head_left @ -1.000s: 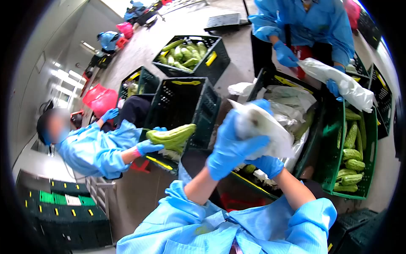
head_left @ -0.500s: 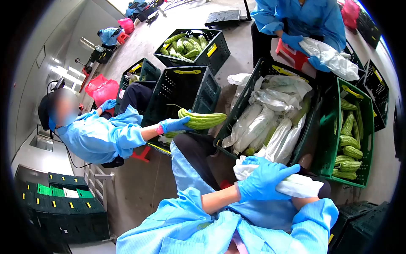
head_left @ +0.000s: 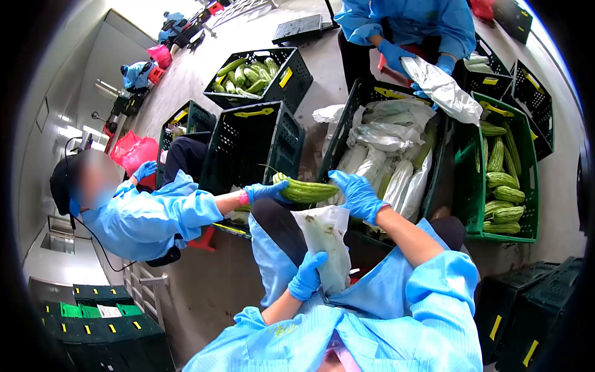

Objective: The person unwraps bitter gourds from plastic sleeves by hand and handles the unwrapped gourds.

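My left hand (head_left: 308, 276), blue-gloved, is closed on the lower side of a gourd in a white wrapper (head_left: 327, 245), held nearly upright over my lap. My right hand (head_left: 359, 197), also gloved, reaches forward with fingers apart at the tip of a ridged green gourd (head_left: 304, 191). Whether they press on it cannot be made out. A co-worker's gloved hand (head_left: 265, 192) on the left holds that gourd by its stem end. In front of me stands a dark crate (head_left: 338, 146) filled with white-wrapped gourds (head_left: 387, 136).
Bare gourds lie in a green crate (head_left: 532, 186) at the right and a dark crate (head_left: 297, 80) farther back. Another dark crate (head_left: 282, 133) stands beside the left co-worker. Opposite, a second person (head_left: 403, 25) holds a wrapped gourd (head_left: 441, 90). Stacked crates (head_left: 517, 304) stand lower right.
My hands have separated: the left keeps the wrapped gourd, now turned upright, while the right has moved forward to the green gourd. The person opposite has tilted their wrapped gourd downward. My view has shifted.
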Demonstrator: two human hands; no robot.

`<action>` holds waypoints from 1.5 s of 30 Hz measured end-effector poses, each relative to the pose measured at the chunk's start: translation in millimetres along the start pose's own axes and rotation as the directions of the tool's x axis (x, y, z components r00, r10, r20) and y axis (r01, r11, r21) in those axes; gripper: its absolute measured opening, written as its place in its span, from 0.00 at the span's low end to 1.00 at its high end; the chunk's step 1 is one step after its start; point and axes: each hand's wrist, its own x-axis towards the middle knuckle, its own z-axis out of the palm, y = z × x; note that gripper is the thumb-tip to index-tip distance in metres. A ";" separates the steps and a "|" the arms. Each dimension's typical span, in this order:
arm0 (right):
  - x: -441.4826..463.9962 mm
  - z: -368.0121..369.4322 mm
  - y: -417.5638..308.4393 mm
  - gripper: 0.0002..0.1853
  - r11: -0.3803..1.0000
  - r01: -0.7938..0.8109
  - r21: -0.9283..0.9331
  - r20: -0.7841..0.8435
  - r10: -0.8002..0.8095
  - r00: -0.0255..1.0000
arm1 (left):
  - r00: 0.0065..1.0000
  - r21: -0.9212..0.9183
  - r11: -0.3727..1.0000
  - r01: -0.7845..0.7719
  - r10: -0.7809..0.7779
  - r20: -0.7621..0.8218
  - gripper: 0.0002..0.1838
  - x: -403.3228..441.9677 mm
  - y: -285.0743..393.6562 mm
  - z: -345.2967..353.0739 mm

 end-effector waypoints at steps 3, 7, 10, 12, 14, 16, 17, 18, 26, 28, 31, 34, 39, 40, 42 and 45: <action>18.9 23.3 -4.2 0.55 0.991 0.055 -0.121 0.018 -0.053 0.998 | 1.000 -0.056 0.998 0.018 -0.018 0.001 0.47 -3.3 1.8 -12.0; 30.9 36.0 0.3 0.58 1.000 -0.009 -0.024 0.102 0.011 0.995 | 0.999 -0.175 0.984 0.044 -0.048 -0.023 0.49 -3.7 -5.0 -25.4; 26.4 64.4 24.6 0.59 0.977 -0.199 0.074 0.307 0.167 0.937 | 0.998 -0.174 0.983 0.052 -0.056 -0.020 0.48 0.0 -6.6 -28.2; 21.1 70.3 29.1 0.56 0.938 -0.333 0.092 0.443 0.261 0.858 | 0.997 -0.167 0.983 0.070 -0.074 -0.019 0.48 2.5 -8.6 -30.6; 19.3 75.1 26.4 0.51 0.932 -0.318 0.174 0.381 0.234 0.894 | 0.996 -0.186 0.978 0.091 -0.091 0.011 0.47 4.0 -13.8 -35.1; 21.4 77.9 15.5 0.42 0.927 -0.242 0.285 0.260 0.168 0.951 | 0.996 -0.196 0.978 0.073 -0.083 -0.045 0.43 -3.9 -11.2 -28.0; 21.3 81.0 7.2 0.38 0.931 -0.189 0.314 0.175 0.139 0.975 | 0.994 -0.195 0.977 0.081 -0.093 -0.053 0.41 -4.6 -11.4 -24.1; 23.7 82.3 4.5 0.32 0.930 -0.239 0.281 0.202 0.186 0.962 | 0.994 -0.221 0.970 0.098 -0.107 -0.030 0.40 -3.0 -13.4 -26.9; 30.3 121.7 11.8 0.17 0.910 -0.053 0.412 0.259 -0.061 0.964 | 0.995 -0.094 0.991 0.100 -0.099 0.009 0.43 15.2 -25.8 -31.4; 21.3 103.2 0.0 0.18 0.553 -0.351 0.755 0.325 0.149 0.934 | 0.996 -0.042 0.995 0.090 -0.090 0.013 0.44 16.0 -24.7 -27.7; 0.3 56.9 -17.4 0.20 0.196 -0.410 0.891 0.344 0.298 0.891 | 0.995 0.008 0.996 0.094 -0.094 0.028 0.45 14.1 -22.4 -19.4; -31.9 -17.5 -9.2 0.24 0.162 -0.477 0.864 0.385 0.397 0.833 | 0.997 0.028 0.997 0.073 -0.073 0.009 0.45 22.8 -22.0 -8.0; -109.8 -101.4 9.5 0.28 0.120 -0.298 0.947 0.120 0.727 0.676 | 0.998 -0.020 0.999 0.050 -0.049 0.045 0.45 34.3 -22.7 17.1; -125.6 -107.9 18.3 0.28 0.114 -0.266 0.957 0.074 0.793 0.605 | 0.998 -0.015 0.999 0.047 -0.046 0.036 0.45 34.0 -22.1 22.2; -156.7 -107.9 46.5 0.28 0.100 -0.169 0.981 -0.015 0.897 0.441 | 0.998 -0.014 0.998 0.056 -0.056 0.035 0.45 34.6 -23.5 25.3; -192.7 -124.1 73.6 0.29 0.150 -0.031 0.988 -0.143 0.977 0.157 | 0.994 -0.020 0.996 0.086 -0.085 0.067 0.44 43.4 -32.5 28.7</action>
